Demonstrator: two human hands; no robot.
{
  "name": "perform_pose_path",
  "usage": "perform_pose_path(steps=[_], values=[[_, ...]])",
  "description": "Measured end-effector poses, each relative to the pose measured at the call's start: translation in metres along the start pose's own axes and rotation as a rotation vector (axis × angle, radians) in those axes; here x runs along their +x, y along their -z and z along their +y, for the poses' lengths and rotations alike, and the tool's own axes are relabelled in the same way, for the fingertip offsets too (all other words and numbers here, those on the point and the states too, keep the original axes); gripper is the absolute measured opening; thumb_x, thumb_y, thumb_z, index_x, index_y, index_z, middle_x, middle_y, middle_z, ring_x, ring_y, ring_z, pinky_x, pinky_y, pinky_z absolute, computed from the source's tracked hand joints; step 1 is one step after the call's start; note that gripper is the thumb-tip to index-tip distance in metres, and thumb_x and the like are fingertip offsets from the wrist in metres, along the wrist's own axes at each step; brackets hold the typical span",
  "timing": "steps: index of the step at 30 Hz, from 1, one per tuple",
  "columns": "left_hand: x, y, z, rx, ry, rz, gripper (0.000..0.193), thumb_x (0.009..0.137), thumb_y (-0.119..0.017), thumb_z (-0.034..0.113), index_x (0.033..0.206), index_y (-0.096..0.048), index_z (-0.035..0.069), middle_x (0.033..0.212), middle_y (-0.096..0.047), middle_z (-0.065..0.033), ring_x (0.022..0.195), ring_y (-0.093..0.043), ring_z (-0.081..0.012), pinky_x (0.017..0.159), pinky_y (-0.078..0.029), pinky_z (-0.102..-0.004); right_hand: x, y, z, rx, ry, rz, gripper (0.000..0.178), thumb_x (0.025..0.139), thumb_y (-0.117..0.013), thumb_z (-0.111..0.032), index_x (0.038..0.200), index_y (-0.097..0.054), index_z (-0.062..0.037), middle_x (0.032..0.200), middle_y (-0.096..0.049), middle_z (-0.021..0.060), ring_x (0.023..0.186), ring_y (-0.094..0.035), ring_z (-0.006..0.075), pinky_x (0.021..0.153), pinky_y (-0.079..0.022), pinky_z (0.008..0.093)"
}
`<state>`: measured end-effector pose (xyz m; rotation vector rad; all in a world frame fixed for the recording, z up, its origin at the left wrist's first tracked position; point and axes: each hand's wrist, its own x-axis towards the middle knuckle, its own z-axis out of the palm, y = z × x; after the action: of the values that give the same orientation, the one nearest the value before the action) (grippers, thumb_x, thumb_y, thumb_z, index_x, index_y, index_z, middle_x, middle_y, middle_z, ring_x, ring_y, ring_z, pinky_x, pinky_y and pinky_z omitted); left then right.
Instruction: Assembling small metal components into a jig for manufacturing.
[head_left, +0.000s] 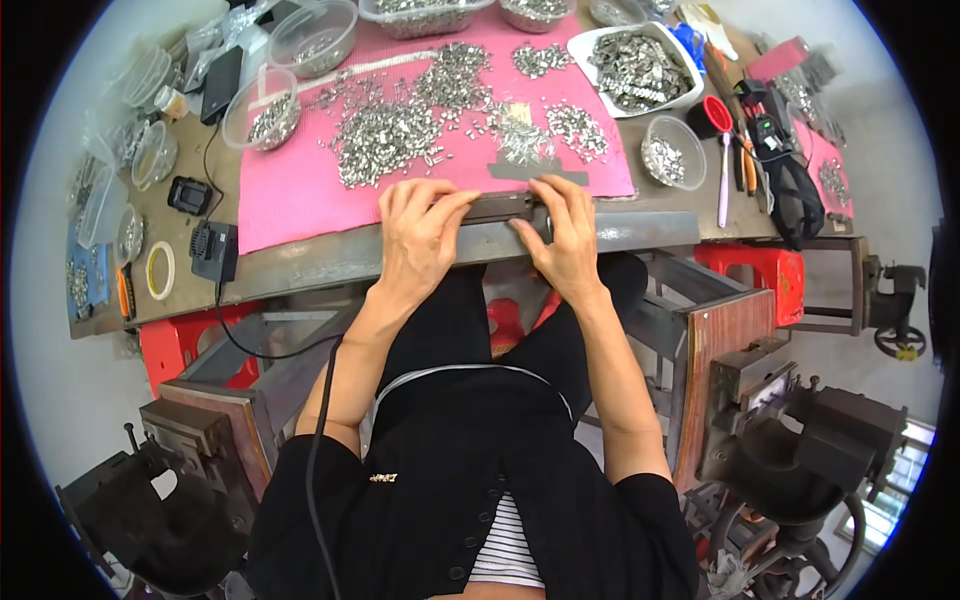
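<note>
At the front edge of the bench, both hands are on a dark, narrow metal block (498,207). My left hand (420,230) is closed, its thumb and forefinger pinching the block's left end. My right hand (565,235) grips the right end, with the forefinger on top and the thumb low in front. Whether a small part sits inside the block is too small to tell. Just beyond the hands, a pink ribbed mat (290,200) carries piles of small silvery metal parts (385,140). A heap of thin silvery pieces (525,140) lies nearest the right hand, beside a grey strip (540,174).
A white tray (583,50) and a clear round tub (690,180) hold metal parts at the right, near a red-headed brush (723,180). At the left are a black power adapter (213,250) with its cable and a tape roll (160,272). Machine vises (790,440) flank me below.
</note>
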<state>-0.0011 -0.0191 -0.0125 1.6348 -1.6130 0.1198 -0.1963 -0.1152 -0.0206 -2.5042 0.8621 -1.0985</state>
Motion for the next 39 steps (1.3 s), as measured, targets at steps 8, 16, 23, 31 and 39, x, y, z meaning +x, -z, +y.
perform_pose_path(steps=[8, 16, 23, 31, 39], values=[[-0.003, -0.009, 0.002, 0.044, -0.055, 0.049, 0.029, 0.084, -0.078, 0.016, 0.113, -0.074, 0.015, 0.126, -0.07, -0.0027, 0.126, -0.058, -0.0242, 0.118, -0.021, -0.0501, 0.006, -0.009, 0.006, 0.003, 0.026, 0.037, 0.056, 0.074, -0.086, -0.015, 0.124, -0.062, -0.003, 0.116, -0.061, 0.0136, 0.107, -0.058, 0.0334, 0.092, -0.047, 0.0428], [-0.059, 0.041, 0.0, -0.763, 0.441, 0.465, 0.035, 0.111, -0.039, 0.018, 0.137, -0.043, -0.005, 0.139, -0.056, -0.0246, 0.126, -0.06, -0.0328, 0.106, -0.051, -0.0451, 0.002, -0.007, 0.008, -0.02, 0.024, 0.048, 0.048, 0.076, -0.085, -0.018, 0.118, -0.066, -0.0033, 0.113, -0.06, 0.0134, 0.104, -0.057, 0.0331, 0.092, -0.047, 0.0429], [-0.079, 0.074, -0.024, -1.142, 0.911, -0.045, 0.038, 0.111, -0.043, 0.026, 0.131, -0.054, -0.005, 0.117, -0.07, -0.0214, 0.105, -0.072, -0.0281, 0.088, -0.059, -0.0346, -0.004, -0.008, 0.002, -0.026, 0.023, 0.067, 0.047, 0.076, -0.084, -0.018, 0.117, -0.066, -0.0034, 0.113, -0.06, 0.0137, 0.103, -0.058, 0.0336, 0.09, -0.047, 0.0435], [-0.039, 0.024, 0.003, -0.26, 0.149, 0.227, 0.031, 0.086, -0.074, 0.003, 0.116, -0.067, 0.005, 0.113, -0.069, -0.0117, 0.109, -0.063, -0.0313, 0.106, -0.044, -0.0442, 0.003, -0.002, -0.005, -0.065, 0.022, 0.024, 0.047, 0.078, -0.083, -0.018, 0.12, -0.066, -0.006, 0.113, -0.063, 0.0098, 0.107, -0.059, 0.0292, 0.095, -0.042, 0.0419], [-0.027, -0.003, -0.003, -0.031, 0.124, 0.122, 0.065, 0.083, -0.08, 0.012, 0.141, -0.051, 0.007, 0.119, -0.066, -0.0094, 0.115, -0.06, -0.0274, 0.117, -0.027, -0.0554, 0.02, -0.008, -0.007, 0.017, 0.031, 0.012, 0.022, 0.079, -0.081, -0.012, 0.1, -0.073, -0.0101, 0.101, -0.07, 0.0028, 0.1, -0.063, 0.0236, 0.096, -0.04, 0.039]])
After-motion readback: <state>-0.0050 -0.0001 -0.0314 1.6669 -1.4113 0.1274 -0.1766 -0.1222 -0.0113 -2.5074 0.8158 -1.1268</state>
